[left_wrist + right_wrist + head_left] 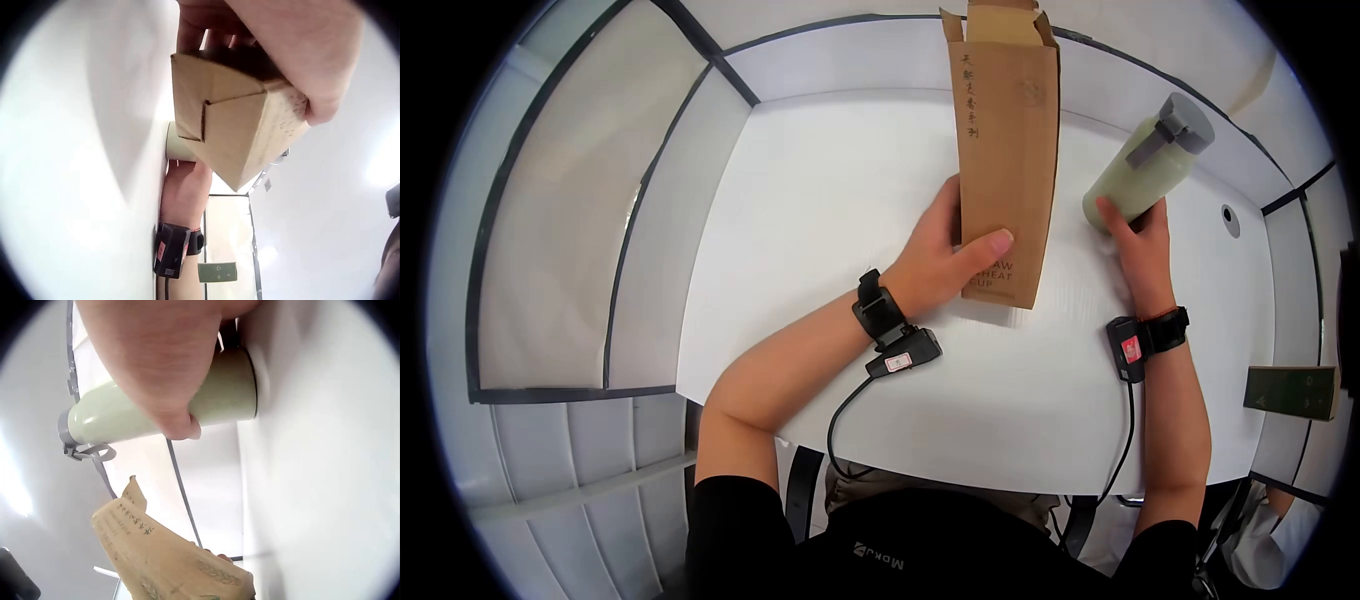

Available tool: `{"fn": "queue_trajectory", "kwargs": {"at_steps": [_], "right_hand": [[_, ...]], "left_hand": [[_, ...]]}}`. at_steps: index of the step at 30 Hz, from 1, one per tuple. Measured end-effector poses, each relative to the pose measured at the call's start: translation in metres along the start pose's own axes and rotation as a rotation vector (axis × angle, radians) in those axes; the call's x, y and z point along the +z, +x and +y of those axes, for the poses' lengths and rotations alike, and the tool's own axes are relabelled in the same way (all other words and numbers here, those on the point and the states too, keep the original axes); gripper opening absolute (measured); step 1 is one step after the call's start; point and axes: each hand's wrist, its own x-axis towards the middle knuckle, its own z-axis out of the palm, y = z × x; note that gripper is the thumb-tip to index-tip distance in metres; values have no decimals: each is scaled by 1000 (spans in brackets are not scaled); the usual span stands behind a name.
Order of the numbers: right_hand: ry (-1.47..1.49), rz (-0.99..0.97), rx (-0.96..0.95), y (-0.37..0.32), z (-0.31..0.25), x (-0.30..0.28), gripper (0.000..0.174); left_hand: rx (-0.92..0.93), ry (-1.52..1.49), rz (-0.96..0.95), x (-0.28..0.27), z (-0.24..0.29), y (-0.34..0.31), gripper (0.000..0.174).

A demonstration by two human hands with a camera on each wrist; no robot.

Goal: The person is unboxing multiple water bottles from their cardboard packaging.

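A tall brown cardboard box [1007, 170], its top flaps open, is gripped near its lower end by my left hand [940, 255]. The thumb lies across its printed front; the other fingers go behind it. In the left wrist view the box's folded bottom [219, 119] faces the camera, above the table surface. My right hand [1140, 245] holds a pale green bottle [1142, 175] with a grey lid and strap around its lower part. The right wrist view shows the bottle's base [247, 384] close to the white tabletop, with the thumb along its side.
Both hands are over a white table [820, 200] enclosed by pale panels with dark frames. A round hole [1230, 221] pierces the tabletop at the right. A dark green box [1290, 392] is at the right edge. Cables [832, 430] hang from both wrist cameras.
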Motion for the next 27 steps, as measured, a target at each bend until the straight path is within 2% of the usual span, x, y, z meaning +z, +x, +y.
{"fn": "queue_trajectory", "kwargs": {"at_steps": [4, 10, 15, 21, 24, 27], "right_hand": [[2, -37, 9, 0, 4, -1, 58], [37, -49, 6, -2, 1, 0, 56], [29, -59, 1, -3, 2, -1, 58], [13, -49, 30, -3, 1, -1, 59], [59, -52, 14, -3, -1, 0, 60], [107, -54, 1, -5, -3, 0, 59]], "left_hand": [[-41, -87, 7, 0, -1, -1, 81], [-9, -102, -33, 0, 0, -2, 76], [-96, -177, -60, -3, -3, -3, 72], [-61, -157, -26, -1, -2, -1, 79], [110, 183, 81, 2, -5, 2, 84], [234, 346, 128, 1, -7, 4, 89]]}}
